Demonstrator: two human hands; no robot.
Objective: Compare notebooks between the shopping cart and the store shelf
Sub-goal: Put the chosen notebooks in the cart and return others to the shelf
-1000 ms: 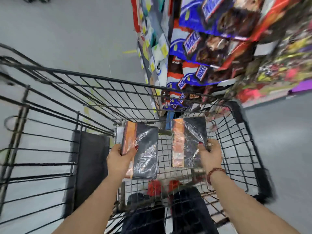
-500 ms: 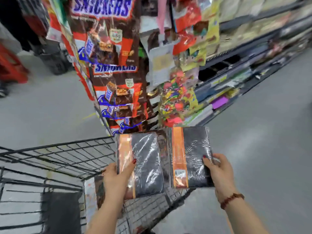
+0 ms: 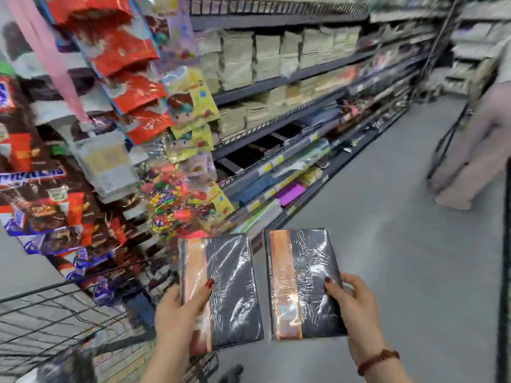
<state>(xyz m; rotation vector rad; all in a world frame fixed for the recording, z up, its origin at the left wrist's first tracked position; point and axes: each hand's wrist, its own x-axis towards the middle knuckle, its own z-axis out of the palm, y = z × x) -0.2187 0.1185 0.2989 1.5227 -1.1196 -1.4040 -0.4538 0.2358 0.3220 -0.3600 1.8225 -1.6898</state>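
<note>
Hands first: two of them, each gripping one notebook. The left hand (image 3: 177, 313) curls round the lower left edge of the left notebook (image 3: 229, 288), thumb laid across its orange band. The right hand (image 3: 356, 308) clasps the right edge of the right notebook (image 3: 307, 280), thumb on the dark cover.

Biggest in view is the store shelf (image 3: 276, 82), running away down the aisle in several tiers. Pale paper stacks fill the upper ones and flat coloured goods the lower. Hanging candy bags (image 3: 130, 53) crowd its near end, red above and brown below. One shopping cart (image 3: 55, 290) sits at lower left, its contents too blurred to tell. One person (image 3: 475, 150) stands far right.

The two notebooks match – dark, shrink-wrapped, orange-banded – and are held side by side, slightly apart, above the grey floor (image 3: 401, 244) beside the cart. One beaded bracelet (image 3: 378, 360) circles the right wrist.
</note>
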